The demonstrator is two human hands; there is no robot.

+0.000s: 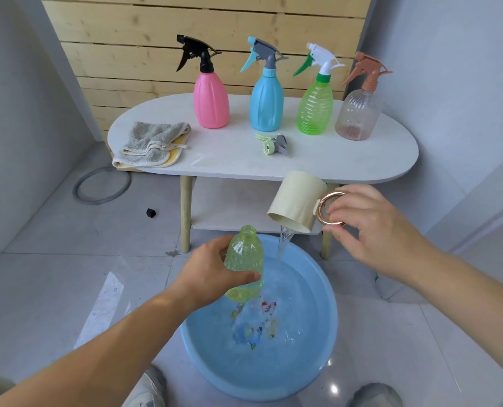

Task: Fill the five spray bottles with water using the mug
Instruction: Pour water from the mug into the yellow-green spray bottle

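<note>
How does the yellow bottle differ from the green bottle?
Yellow bottle has a bare open neck; green bottle wears its sprayer. Yellow bottle is gripped by the left hand over the basin; green bottle stands on the table. Both are translucent plastic.

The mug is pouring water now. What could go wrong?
The stream from the cream mug falls beside the open neck of the yellow-green bottle, into the blue basin, so the bottle may stay underfilled. The right hand only pinches the ring handle; the tilted mug could slip. The left hand holds the bottle tilted; water might spill.
</note>
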